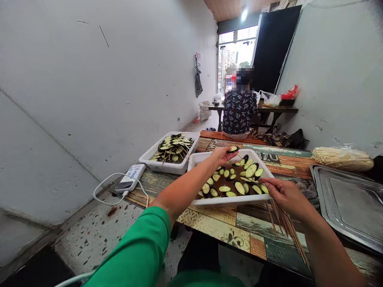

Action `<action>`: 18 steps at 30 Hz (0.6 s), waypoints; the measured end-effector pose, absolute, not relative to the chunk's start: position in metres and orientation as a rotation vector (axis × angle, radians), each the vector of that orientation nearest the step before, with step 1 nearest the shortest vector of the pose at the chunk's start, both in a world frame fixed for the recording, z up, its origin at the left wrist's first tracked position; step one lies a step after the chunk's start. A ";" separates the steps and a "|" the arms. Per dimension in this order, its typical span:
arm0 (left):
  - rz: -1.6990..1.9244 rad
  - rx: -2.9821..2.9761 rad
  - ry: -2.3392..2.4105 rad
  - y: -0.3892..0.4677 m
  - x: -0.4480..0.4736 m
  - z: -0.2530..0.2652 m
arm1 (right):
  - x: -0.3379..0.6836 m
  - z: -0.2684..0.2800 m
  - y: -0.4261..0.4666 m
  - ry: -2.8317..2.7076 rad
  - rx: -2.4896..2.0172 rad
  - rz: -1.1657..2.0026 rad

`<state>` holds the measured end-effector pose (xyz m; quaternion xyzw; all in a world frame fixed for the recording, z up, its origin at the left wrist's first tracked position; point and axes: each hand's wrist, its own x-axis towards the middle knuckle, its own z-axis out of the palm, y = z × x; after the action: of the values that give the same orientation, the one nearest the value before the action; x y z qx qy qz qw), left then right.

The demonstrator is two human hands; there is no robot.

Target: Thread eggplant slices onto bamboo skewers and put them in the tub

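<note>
Many slender wooden skewers (289, 229) lie toward the near edge of the patterned tabletop (211, 223), beside the right hand (281, 191), whose fingers (271, 188) pinch one at a white plastic tub (227, 201). Inside, glossy oval eggplant slices (239, 187) sit in brownish liquid; the outstretched left hand (222, 154) grips one slice (233, 149) above. Beyond, a scuffed pale wall (119, 79) recedes.

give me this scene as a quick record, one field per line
left hand: holds an eggplant slice above the near tub
right hand: pinches a thin skewer
near tub: white, loose slices in brownish liquid
left tub: white, heaped slices with sticks
right side: loose skewers, metal tray
background: person, back turned
</note>
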<state>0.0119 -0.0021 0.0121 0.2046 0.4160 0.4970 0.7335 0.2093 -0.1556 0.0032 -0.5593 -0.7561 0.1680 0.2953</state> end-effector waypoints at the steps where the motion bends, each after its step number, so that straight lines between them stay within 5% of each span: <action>1: 1.094 0.451 0.920 -0.003 0.012 0.013 | 0.210 0.003 -0.155 -2.011 -1.495 0.438; 18: 1.085 0.463 0.896 -0.005 0.012 0.014 | 0.211 -0.001 -0.154 -2.022 -1.504 0.396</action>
<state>0.0121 -0.0046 0.0143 0.2109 0.4080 0.4943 0.7381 0.2107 -0.1539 -0.0010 -0.5641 -0.7583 0.1485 0.2910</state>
